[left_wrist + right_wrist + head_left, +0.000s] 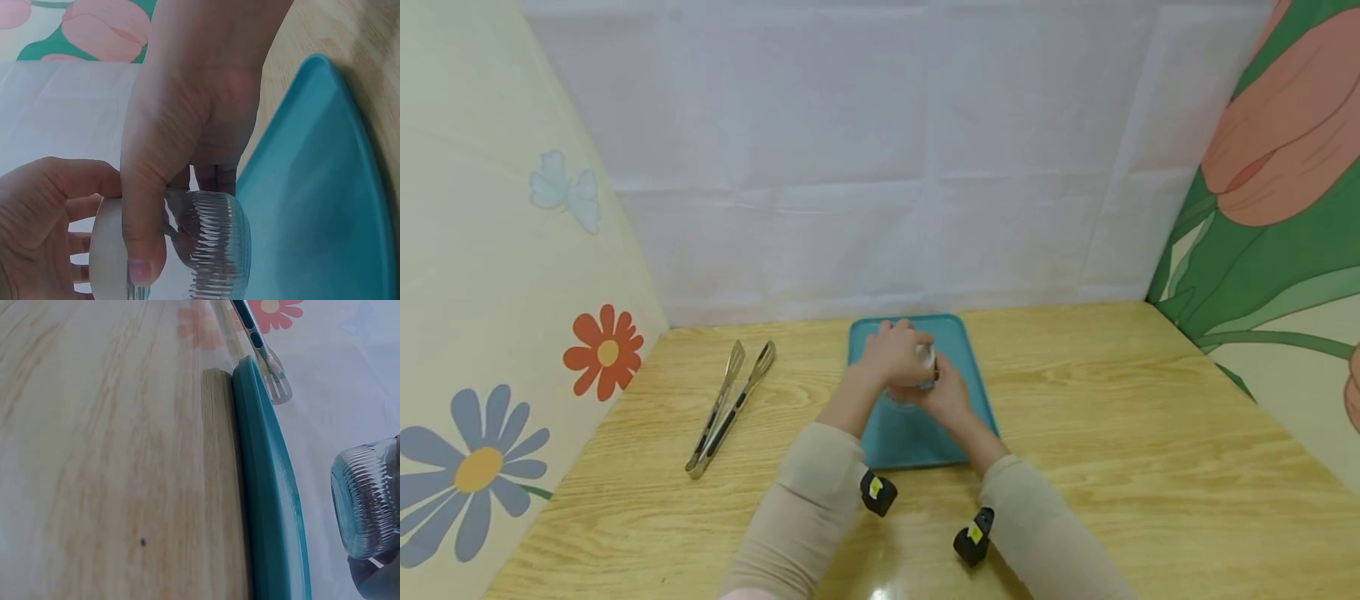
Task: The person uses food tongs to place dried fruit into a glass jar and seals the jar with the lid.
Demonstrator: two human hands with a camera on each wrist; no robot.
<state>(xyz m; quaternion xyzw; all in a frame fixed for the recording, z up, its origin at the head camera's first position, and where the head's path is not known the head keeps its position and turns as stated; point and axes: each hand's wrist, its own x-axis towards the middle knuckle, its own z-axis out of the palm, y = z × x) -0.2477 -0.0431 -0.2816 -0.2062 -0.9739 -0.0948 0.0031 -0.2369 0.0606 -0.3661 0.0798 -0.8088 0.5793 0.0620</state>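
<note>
A ribbed clear glass jar (215,240) with a whitish lid (107,250) is held tilted on its side above a teal tray (917,442). My left hand (897,354) grips the jar near its neck, the thumb lying across the glass by the lid. On the lid side, my right hand (951,393) curls its fingers round the lid, as the left wrist view shows. In the right wrist view only the jar's base end (365,494) and some fingertips appear at the right edge. Whether the jar contains anything is unclear.
Metal tongs with black grips (726,412) lie to the left of the tray on the wood-grain table (1150,433). A white sheet (835,150) hangs behind the table. Flower-printed panels (490,275) stand at both sides.
</note>
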